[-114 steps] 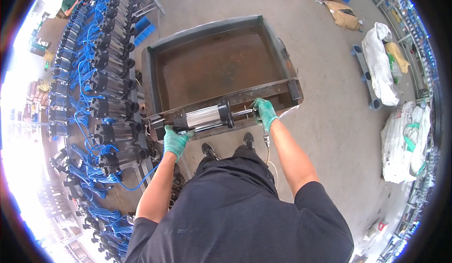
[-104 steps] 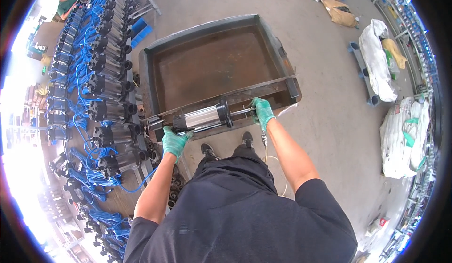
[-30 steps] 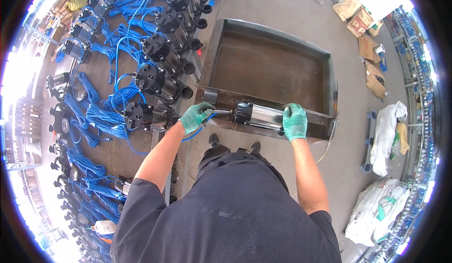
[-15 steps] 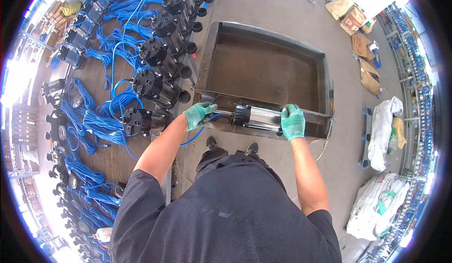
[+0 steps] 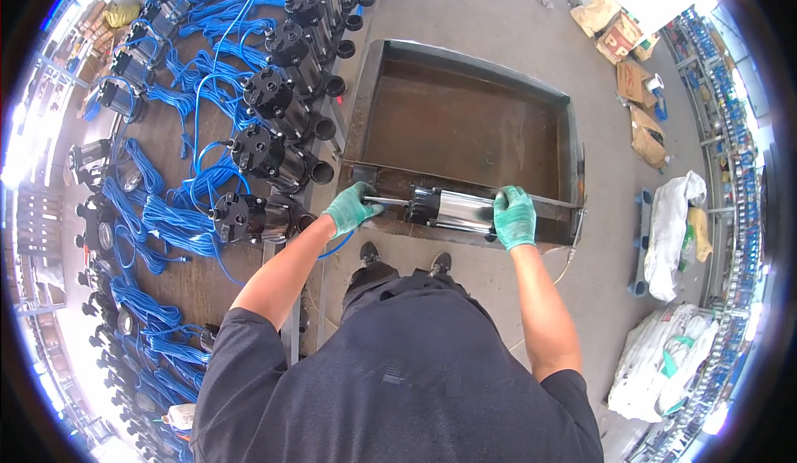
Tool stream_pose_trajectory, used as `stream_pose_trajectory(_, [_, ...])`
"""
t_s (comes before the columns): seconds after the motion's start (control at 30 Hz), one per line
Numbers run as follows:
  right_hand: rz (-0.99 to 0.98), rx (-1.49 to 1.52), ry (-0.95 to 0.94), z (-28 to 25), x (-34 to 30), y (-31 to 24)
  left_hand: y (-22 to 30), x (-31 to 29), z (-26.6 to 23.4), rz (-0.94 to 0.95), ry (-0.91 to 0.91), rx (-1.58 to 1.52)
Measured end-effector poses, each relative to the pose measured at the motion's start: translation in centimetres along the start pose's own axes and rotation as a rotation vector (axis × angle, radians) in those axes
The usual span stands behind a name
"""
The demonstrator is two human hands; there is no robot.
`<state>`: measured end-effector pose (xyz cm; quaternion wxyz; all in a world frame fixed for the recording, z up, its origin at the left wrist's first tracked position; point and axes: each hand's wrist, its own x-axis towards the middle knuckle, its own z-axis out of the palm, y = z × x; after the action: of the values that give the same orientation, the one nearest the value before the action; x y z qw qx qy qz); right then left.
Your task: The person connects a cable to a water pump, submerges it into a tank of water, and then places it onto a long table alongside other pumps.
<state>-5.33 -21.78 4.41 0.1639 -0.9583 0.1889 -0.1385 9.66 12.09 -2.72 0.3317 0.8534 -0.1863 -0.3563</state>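
A silver cylindrical pump motor (image 5: 465,212) with a black end piece lies on its side along the near edge of a metal tank (image 5: 469,58). My right hand (image 5: 515,216), in a green glove, curls over the motor's right end. At its left end, a thin metal rod (image 5: 390,201) runs from the black end piece to my left hand (image 5: 353,207), also green-gloved. The left fingers are closed round the rod's outer end; its tip is hidden in the glove. A blue cable (image 5: 336,249) hangs below my left hand.
Rows of black-and-silver pumps (image 5: 270,152) with coiled blue cables (image 5: 178,222) stand on a bench at the left. Cardboard boxes (image 5: 621,38) and white sacks (image 5: 664,363) lie on the floor at the right. Racking (image 5: 730,173) lines the far right.
My left hand has shifted slightly left and down, and more of the rod shows. The blue cable beside the rod has dropped out of sight there. My right hand stays on the motor.
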Motion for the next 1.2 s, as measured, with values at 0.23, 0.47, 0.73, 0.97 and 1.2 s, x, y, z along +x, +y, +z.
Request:
stream_pose_trajectory(0.23, [0.021, -0.003, -0.033, 0.0, 0.0, 0.0, -1.1, -0.2, 0.4, 0.051, -0.109, -0.832])
stream_pose_trajectory(0.47, [-0.001, 0.018, 0.007, -0.2, 0.0, -0.2, -0.6, -0.7, 0.3, 0.100, -0.120, -0.741])
stream_pose_trajectory(0.73, [0.012, 0.019, -0.020, -0.2, 0.0, -0.2, 0.6, -1.0, -1.2, -0.075, -0.244, -1.074])
stream_pose_trajectory(0.97, [0.002, -0.001, -0.020, -0.5, -0.1, -0.4, 0.1, -0.8, -1.4, 0.151, -0.077, -0.074])
stream_pose_trajectory(1.2, [-0.034, -0.044, -0.023, -1.2, -0.2, 0.1, 1.0, -1.1, -0.3, -0.045, -0.087, -0.713])
